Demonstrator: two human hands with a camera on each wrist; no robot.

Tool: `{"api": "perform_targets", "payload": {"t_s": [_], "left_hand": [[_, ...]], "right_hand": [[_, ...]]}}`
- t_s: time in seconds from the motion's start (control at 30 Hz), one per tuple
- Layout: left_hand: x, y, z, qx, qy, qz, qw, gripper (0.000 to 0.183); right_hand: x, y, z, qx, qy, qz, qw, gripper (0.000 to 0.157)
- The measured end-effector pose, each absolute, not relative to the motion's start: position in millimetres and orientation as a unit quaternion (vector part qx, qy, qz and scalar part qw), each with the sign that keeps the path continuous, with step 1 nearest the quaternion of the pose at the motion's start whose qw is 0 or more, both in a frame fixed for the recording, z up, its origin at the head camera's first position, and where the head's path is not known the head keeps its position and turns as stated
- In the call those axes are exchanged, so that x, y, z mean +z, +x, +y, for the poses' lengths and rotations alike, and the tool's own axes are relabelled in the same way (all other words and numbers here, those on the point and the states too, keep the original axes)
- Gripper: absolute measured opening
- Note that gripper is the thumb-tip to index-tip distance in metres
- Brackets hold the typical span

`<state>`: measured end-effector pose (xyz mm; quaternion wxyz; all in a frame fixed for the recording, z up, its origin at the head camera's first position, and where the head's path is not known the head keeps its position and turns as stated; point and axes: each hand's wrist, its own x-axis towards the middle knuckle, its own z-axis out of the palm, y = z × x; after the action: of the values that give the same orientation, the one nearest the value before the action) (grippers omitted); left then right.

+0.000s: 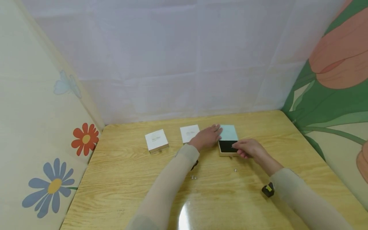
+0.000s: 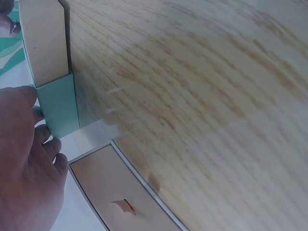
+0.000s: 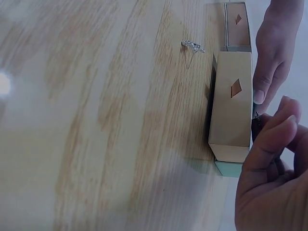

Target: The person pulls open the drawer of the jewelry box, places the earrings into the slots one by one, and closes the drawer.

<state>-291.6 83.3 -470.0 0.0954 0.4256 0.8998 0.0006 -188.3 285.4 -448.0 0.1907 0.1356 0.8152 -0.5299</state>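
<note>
A mint-green sleeve box [image 1: 228,132] stands at the back with its drawer [image 1: 228,147] pulled toward me, showing a black lining. My left hand [image 1: 207,136] rests on the sleeve's left side, its fingers touching the edge. Above the drawer, my right hand [image 1: 249,148] pinches a tiny shiny piece [image 2: 14,28], seemingly an earring, between thumb and finger; most of it is hidden. On the table in front of the box lies a small sparkling silver earring [image 3: 192,46]. Several more little shiny pieces [image 1: 193,177] lie near my left forearm.
Two closed white boxes stand left of the mint one: a white box [image 1: 156,140] farther left, and another white box [image 1: 189,132] partly behind my left hand. The wooden table [image 1: 120,179] meets a white cloth [image 1: 172,80] at the back and printed cloths at the sides.
</note>
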Motion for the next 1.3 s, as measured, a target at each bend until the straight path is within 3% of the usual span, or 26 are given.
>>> {"api": "perform_targets", "payload": {"t_s": [0.47, 1.0, 1.3], "left_hand": [[-472.9, -293.1, 84.6, -0.011, 0.431, 0.898, 0.09, 0.057], [-470.3, -291.0, 83.9, -0.009, 0.43, 0.898, 0.088, 0.056], [-471.1, -290.1, 83.8, -0.01, 0.428, 0.899, 0.087, 0.057]], "right_hand": [[-453.0, -189.7, 287.3, -0.509, 0.124, 0.827, 0.204, 0.033], [-457.2, -191.3, 285.2, -0.452, 0.116, 0.868, 0.169, 0.025], [-456.5, -191.5, 284.7, -0.387, 0.081, 0.907, 0.148, 0.03]]}}
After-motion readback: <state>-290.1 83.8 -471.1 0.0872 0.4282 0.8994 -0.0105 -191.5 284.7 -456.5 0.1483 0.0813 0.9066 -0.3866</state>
